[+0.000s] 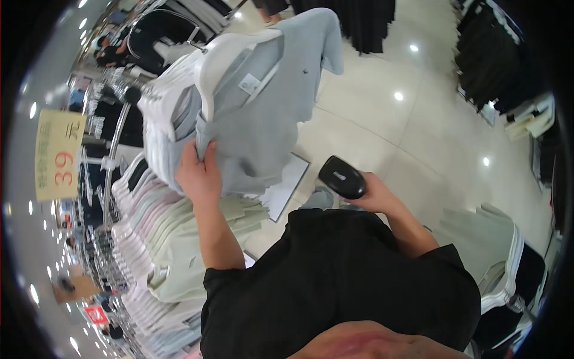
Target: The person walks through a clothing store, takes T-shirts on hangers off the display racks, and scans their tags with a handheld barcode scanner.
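Observation:
A light grey-blue shirt [257, 119] hangs on a white hanger [209, 66] at the upper left of centre, with a small white label inside its collar. My left hand [202, 173] pinches the shirt's edge just below the hanger's lower end. To the right, my right hand [376, 194] is closed around a black handheld device [342, 178] with a rounded top, held over the floor and apart from the shirt. The fingers under the device are partly hidden.
Racks of pale shirts [179, 239] fill the left side, beside a yellow price sign [61, 155]. Dark clothes [493, 60] hang at the upper right. A pale green garment [478, 239] hangs at the lower right. A person [109, 52] is at the far upper left.

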Demonstrator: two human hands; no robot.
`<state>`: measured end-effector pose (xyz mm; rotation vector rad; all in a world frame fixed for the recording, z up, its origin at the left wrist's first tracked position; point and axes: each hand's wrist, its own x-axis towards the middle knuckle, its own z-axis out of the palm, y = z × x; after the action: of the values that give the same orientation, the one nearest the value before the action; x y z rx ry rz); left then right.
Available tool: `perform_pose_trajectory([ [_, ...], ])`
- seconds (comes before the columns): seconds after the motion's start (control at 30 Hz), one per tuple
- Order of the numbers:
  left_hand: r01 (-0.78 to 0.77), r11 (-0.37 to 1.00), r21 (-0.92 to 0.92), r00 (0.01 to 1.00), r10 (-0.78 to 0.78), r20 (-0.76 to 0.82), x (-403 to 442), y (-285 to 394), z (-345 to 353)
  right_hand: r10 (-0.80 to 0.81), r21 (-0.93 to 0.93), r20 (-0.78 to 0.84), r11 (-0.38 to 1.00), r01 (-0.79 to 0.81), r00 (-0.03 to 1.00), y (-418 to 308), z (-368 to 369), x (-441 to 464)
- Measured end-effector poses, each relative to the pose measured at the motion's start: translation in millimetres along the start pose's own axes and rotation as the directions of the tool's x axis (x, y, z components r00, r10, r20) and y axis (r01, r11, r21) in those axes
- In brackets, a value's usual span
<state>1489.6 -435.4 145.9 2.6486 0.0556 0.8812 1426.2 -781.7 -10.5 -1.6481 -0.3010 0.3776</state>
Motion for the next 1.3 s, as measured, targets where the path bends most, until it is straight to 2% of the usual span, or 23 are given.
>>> perform_pose_trajectory([
  [0.03, -0.023, 0.999, -0.048, 1.000, 0.024, 0.013, 0.2, 12.3, 8.5, -0.027, 0.025, 0.039, 0.999, 0.026, 0.999, 3.9, -2.3, 0.0],
  [0.1, -0.076, 0.988, -0.132, 0.996, 0.082, 0.039, 1.1, 37.6, 30.2, -0.067, 0.032, -0.020, 0.997, 0.068, 0.998, 10.8, -3.6, 2.1],
  [0.2, -0.101, 0.962, -0.254, 0.988, 0.128, 0.091, -5.2, 78.4, 68.7, 0.069, -0.116, 0.101, 0.992, -0.057, 0.993, 1.4, -18.0, 6.7],
  [0.23, -0.105, 0.939, -0.329, 0.982, 0.149, 0.113, -7.0, 90.8, 81.9, 0.082, -0.111, 0.048, 0.991, -0.076, 0.995, 2.9, -23.4, 5.3],
  [0.3, -0.130, 0.891, -0.435, 0.966, 0.212, 0.147, -4.9, 110.1, 107.5, 0.011, -0.093, -0.035, 0.996, -0.014, 0.999, 8.7, -36.6, 4.3],
  [0.43, -0.231, 0.757, -0.612, 0.909, 0.392, 0.141, 17.1, 141.3, 156.6, 0.053, -0.110, -0.235, 0.991, -0.080, 0.971, 5.3, -76.3, 2.0],
  [0.53, -0.267, 0.658, -0.704, 0.867, 0.483, 0.123, 43.2, 175.7, 192.6, 0.106, -0.112, -0.384, 0.981, -0.160, 0.917, -4.2, -102.7, 2.9],
  [0.63, -0.303, 0.567, -0.766, 0.812, 0.575, 0.104, 68.4, 206.5, 221.9, 0.082, -0.093, -0.530, 0.984, -0.154, 0.844, -5.3, -123.4, 9.7],
  [0.7, -0.320, 0.502, -0.804, 0.763, 0.639, 0.095, 84.9, 222.7, 243.2, -0.100, -0.163, -0.750, 0.986, -0.036, 0.654, -1.9, -135.8, 15.4],
  [0.73, -0.328, 0.462, -0.824, 0.727, 0.681, 0.092, 93.1, 228.2, 255.7, -0.191, -0.277, -0.788, 0.959, -0.059, 0.585, -1.3, -146.7, 16.1],
  [0.77, -0.333, 0.422, -0.843, 0.689, 0.719, 0.088, 100.1, 235.1, 269.0, -0.140, -0.188, -0.889, 0.980, -0.068, 0.437, -4.2, -151.4, 16.4],
  [0.83, -0.334, 0.337, -0.880, 0.646, 0.762, 0.047, 113.9, 257.3, 289.8, -0.074, -0.085, -0.995, 0.974, -0.208, 0.061, -2.3, -164.5, 17.7],
  [0.87, -0.341, 0.289, -0.895, 0.623, 0.782, 0.015, 116.9, 266.8, 297.3, -0.023, -0.018, -0.999, 0.988, -0.151, -0.032, 0.3, -174.2, 11.8],
  [0.9, -0.330, 0.273, -0.904, 0.607, 0.795, 0.019, 118.9, 276.0, 304.4, 0.027, 0.032, -0.998, 0.996, -0.088, -0.052, -8.9, -180.7, 6.0],
  [0.97, -0.278, 0.292, -0.915, 0.573, 0.815, 0.087, 124.4, 303.1, 315.8, 0.025, 0.034, -0.997, 0.991, -0.126, -0.067, -15.5, -187.3, -4.6],
  [1.0, -0.280, 0.264, -0.923, 0.558, 0.827, 0.067, 126.8, 317.3, 321.3, 0.016, 0.028, -0.995, 0.992, -0.126, -0.097, -17.5, -190.6, -8.4],
  [1.07, -0.261, 0.212, -0.942, 0.533, 0.845, 0.043, 126.5, 343.3, 333.9, 0.023, 0.019, -0.999, 0.986, -0.165, 0.022, -17.7, -191.5, -13.5],
  [1.1, -0.255, 0.197, -0.947, 0.519, 0.854, 0.038, 125.8, 357.3, 341.6, 0.026, 0.026, -1.000, 0.985, -0.169, -0.001, -16.0, -194.6, -14.8],
  [1.17, -0.264, 0.156, -0.952, 0.472, 0.882, 0.014, 123.6, 384.2, 356.1, -0.025, -0.036, -0.995, 0.993, -0.111, 0.092, -11.7, -207.1, -16.5],
  [1.23, -0.279, 0.137, -0.950, 0.448, 0.894, -0.002, 119.4, 412.9, 362.5, -0.086, -0.093, -0.994, 0.990, -0.109, 0.068, 8.1, -228.9, -23.8],
  [1.3, -0.304, 0.119, -0.945, 0.427, 0.904, -0.023, 117.9, 435.2, 369.8, -0.056, 0.021, -0.962, 0.960, -0.279, -0.267, 21.5, -251.4, -31.6],
])
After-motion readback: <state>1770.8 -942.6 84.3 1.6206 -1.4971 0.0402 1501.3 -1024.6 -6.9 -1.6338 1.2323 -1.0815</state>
